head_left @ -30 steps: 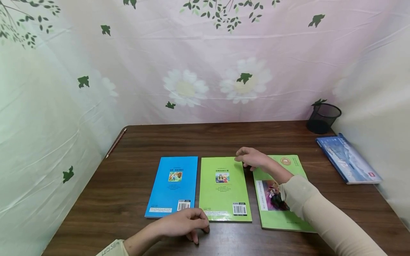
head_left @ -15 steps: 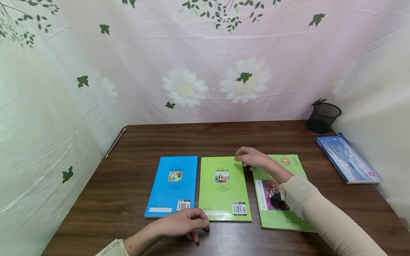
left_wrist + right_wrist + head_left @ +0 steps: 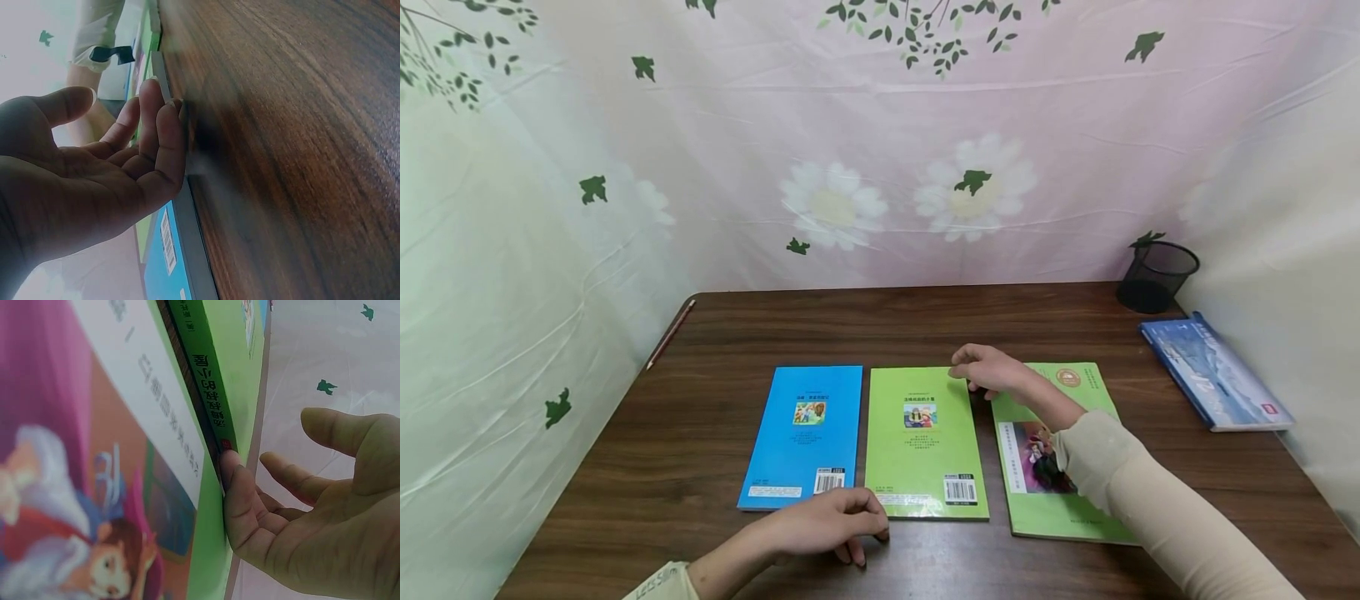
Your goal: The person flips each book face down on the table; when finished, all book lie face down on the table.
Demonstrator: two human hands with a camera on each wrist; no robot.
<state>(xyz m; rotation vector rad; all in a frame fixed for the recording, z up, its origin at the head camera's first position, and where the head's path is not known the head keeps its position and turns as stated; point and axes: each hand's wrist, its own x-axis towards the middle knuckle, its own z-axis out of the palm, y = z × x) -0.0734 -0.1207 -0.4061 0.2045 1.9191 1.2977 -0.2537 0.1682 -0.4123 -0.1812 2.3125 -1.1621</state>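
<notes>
I'm looking down at three books lying flat in a row on the bench (image 3: 715, 433): a blue book (image 3: 803, 437) on the left, a green book (image 3: 924, 442) in the middle, and a larger green book (image 3: 1054, 467) on the right.

My right hand (image 3: 988, 369) is resting at the far right corner of the middle green book, fingers loosely curled, fingertips (image 3: 230, 464) touching the spine edge in the gap beside the larger green book. It is touching, not gripping.

My left hand (image 3: 831, 523) is sitting at the near edge, just where the blue book and the green book meet. Its fingers (image 3: 164, 134) are relaxed and lightly bent, tips against the books' lower edge, holding nothing.

Farther off, a dark blue book (image 3: 1216, 372) is lying near the right edge, a black mesh cup (image 3: 1156, 276) is standing in the far right corner, and a pencil (image 3: 672, 334) is lying along the left edge.
</notes>
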